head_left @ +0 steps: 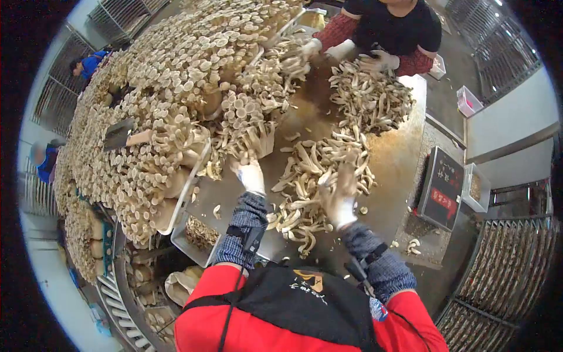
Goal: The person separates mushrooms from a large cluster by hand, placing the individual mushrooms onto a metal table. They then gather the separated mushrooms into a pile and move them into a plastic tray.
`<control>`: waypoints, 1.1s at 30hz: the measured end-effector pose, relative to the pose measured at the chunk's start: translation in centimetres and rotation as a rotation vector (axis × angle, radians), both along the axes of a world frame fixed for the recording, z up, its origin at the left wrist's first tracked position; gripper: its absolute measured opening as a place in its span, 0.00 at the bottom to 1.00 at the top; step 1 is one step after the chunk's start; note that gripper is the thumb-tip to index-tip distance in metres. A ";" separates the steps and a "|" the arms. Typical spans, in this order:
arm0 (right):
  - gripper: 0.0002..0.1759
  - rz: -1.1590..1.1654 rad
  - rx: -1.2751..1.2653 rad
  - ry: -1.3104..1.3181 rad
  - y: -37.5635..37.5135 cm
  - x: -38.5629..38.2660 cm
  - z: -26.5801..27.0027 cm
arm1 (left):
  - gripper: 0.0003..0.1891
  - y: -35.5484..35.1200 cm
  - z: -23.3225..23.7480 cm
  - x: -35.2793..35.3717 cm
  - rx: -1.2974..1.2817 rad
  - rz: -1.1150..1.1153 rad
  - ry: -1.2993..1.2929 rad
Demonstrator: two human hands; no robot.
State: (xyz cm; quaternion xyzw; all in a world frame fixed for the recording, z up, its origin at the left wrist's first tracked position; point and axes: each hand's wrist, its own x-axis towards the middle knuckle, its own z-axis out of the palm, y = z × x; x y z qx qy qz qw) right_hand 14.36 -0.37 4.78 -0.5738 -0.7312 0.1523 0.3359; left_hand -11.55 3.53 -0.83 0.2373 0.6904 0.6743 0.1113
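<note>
My left hand (pixel 251 177), in a white glove, is closed on the lower part of a mushroom cluster (pixel 253 139) at the edge of the big heap. The cluster's stems and pale caps point away from me, and its hold is partly hidden. My right hand (pixel 339 202), also gloved, is over the near side of a pile of loose mushrooms (pixel 311 164) on the metal table (pixel 387 170). Motion smears its fingers, so I cannot make out whether anything is between them.
A tall heap of mushroom clusters (pixel 176 76) fills the left, with a dark-bladed, wooden-handled tool (pixel 120 135) on it. Across the table, a co-worker's gloved hands (pixel 381 60) touch another loose pile (pixel 372 97). A black scale-like box (pixel 440 188), white bin (pixel 476 188) and racks (pixel 504 276) stand right.
</note>
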 end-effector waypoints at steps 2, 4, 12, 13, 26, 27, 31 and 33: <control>0.43 0.373 -0.184 -0.283 -2.9 -2.2 -2.3 | 0.32 1.4 -9.2 -4.7 -0.502 -0.144 0.465; 0.41 0.710 -0.030 -0.373 -5.4 -2.9 -5.9 | 0.44 3.6 -6.8 -1.8 -0.460 0.123 0.365; 0.31 0.751 -0.190 -0.305 5.0 -1.2 -10.5 | 0.42 3.0 -3.9 -4.3 0.006 -0.089 -0.134; 0.31 0.626 -0.112 -0.441 7.2 -1.3 -11.2 | 0.43 2.4 -4.7 -4.9 0.009 -0.096 -0.193; 0.41 0.441 -1.064 1.244 3.6 -8.5 -7.6 | 0.34 -8.2 -1.5 4.2 0.045 -0.395 -0.584; 0.39 0.521 -0.663 0.806 2.7 -8.5 -7.9 | 0.34 -8.6 -1.4 4.7 0.055 -0.395 -0.583; 0.29 0.244 -0.216 0.360 0.5 -9.1 -3.3 | 0.28 -7.6 -3.3 4.7 0.123 -0.333 -1.123; 0.28 0.123 -0.541 0.991 1.6 -10.0 -1.7 | 0.27 -5.9 -1.2 4.6 0.076 -0.313 -1.385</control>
